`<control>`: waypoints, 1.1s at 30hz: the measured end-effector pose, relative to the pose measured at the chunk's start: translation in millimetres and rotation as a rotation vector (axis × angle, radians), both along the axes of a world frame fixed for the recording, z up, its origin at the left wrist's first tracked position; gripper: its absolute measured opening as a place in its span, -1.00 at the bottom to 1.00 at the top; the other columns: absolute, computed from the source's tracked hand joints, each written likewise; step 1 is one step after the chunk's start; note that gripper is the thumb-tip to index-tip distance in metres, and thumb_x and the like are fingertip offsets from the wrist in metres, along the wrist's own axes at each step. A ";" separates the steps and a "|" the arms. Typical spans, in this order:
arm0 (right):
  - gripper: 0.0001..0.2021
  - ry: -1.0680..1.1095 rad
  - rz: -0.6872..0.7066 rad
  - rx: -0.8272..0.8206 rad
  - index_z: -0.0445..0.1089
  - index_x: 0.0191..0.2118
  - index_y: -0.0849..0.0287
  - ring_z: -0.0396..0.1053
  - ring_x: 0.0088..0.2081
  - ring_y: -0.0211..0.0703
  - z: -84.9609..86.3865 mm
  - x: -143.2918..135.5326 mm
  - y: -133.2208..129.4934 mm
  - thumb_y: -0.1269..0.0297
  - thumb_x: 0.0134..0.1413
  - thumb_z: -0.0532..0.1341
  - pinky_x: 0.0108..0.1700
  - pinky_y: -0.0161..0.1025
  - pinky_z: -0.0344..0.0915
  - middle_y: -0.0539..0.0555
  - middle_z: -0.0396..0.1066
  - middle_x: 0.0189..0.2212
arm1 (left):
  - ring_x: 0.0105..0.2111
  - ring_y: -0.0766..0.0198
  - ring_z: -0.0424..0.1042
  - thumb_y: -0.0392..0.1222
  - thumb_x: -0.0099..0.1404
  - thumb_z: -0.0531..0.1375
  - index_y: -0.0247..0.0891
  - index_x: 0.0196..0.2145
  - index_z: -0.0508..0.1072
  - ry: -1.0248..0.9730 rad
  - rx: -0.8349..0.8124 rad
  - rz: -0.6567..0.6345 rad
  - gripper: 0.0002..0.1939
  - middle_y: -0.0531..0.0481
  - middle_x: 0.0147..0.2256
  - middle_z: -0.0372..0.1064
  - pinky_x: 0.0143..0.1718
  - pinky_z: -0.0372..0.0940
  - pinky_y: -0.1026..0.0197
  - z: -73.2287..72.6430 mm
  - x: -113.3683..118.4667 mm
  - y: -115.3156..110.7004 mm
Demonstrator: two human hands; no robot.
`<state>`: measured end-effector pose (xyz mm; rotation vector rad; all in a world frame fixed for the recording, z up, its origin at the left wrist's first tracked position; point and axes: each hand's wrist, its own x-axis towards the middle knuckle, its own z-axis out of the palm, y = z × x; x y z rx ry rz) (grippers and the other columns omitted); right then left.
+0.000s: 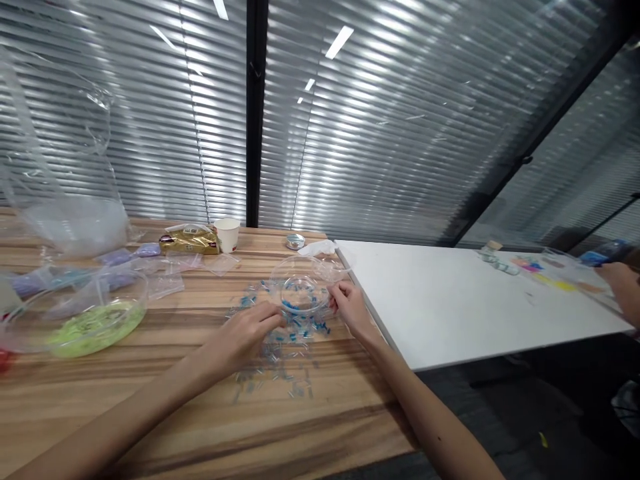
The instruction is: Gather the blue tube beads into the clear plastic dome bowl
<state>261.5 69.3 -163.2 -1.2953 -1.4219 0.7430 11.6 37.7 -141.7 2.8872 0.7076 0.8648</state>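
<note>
The left hand's point(257, 327) and right hand's point(349, 305) fingertips were bunched over blue pieces point(300, 323); whether either pinched one was unclear.

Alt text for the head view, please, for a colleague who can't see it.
Two bare hands, left and right, work over small blue and clear pieces scattered around a clear round plastic dish on a wood-grain table. A clear round tray of yellow-green pieces sits to the left; a white table adjoins at right.
</note>
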 end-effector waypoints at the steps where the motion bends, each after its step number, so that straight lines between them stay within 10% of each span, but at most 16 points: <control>1: -0.69 0.000 -0.004 0.004 0.19 -0.67 0.15 0.20 -0.64 -0.27 -0.3 -0.1 -0.3 0.16 0.01 0.11 -0.57 -0.31 0.14 -0.02 0.25 -0.71 | -0.21 0.29 0.34 -0.55 0.31 -0.13 -0.29 -0.18 0.34 -0.039 0.005 0.023 -0.66 -0.06 -0.21 0.34 -0.22 0.24 0.28 -7.7 -5.5 -0.1; 19: -0.67 -0.051 -0.040 0.056 0.15 -0.70 0.14 0.16 -0.62 -0.29 5.8 -1.2 -4.5 0.18 0.01 0.09 -0.53 -0.33 0.10 -0.05 0.19 -0.72 | -0.30 0.32 0.37 -0.34 0.40 -0.02 -0.23 -0.20 0.35 -0.203 0.062 0.203 -0.83 0.00 -0.31 0.35 -0.25 0.26 0.30 -33.4 -41.9 14.5; 33: -0.65 -0.122 -0.020 0.090 0.15 -0.68 0.14 0.15 -0.61 -0.29 0.8 -0.2 -5.8 0.15 0.06 0.08 -0.52 -0.32 0.10 -0.06 0.18 -0.71 | -0.41 0.37 0.38 -0.26 0.35 0.09 -0.20 -0.30 0.43 -0.416 -0.049 0.205 -0.88 0.08 -0.42 0.39 -0.36 0.27 0.36 -13.8 -19.0 -10.0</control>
